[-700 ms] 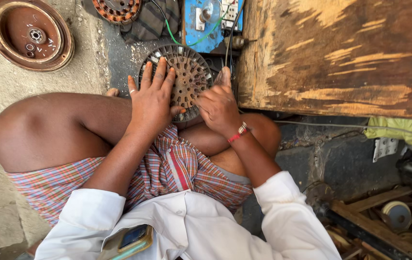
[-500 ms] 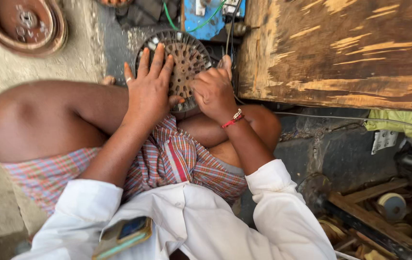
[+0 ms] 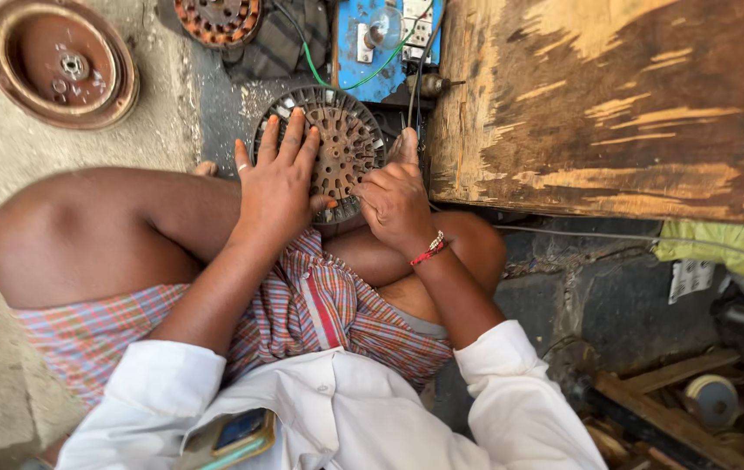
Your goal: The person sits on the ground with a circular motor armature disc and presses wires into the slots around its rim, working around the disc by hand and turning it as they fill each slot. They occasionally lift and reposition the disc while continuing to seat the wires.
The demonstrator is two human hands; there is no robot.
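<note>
A round, rusty metal stator core (image 3: 337,144) with slots around its rim and many holes lies on the ground in front of my crossed legs. My left hand (image 3: 278,183) rests flat on its left side, fingers spread. My right hand (image 3: 396,200) is curled against the core's right edge, fingers bent and thumb raised; a red thread band sits on that wrist. I cannot tell whether the right fingers pinch anything small.
A brown metal fan cover (image 3: 60,63) lies at the upper left. A second rusty core (image 3: 217,17) sits at the top. A blue electrical board (image 3: 385,43) with a green wire stands behind. A worn wooden board (image 3: 616,104) fills the right. Spools and scrap (image 3: 711,400) lie lower right.
The view has shifted slightly. My right hand has moved a little down the core's right edge; my left hand stays flat on it.
</note>
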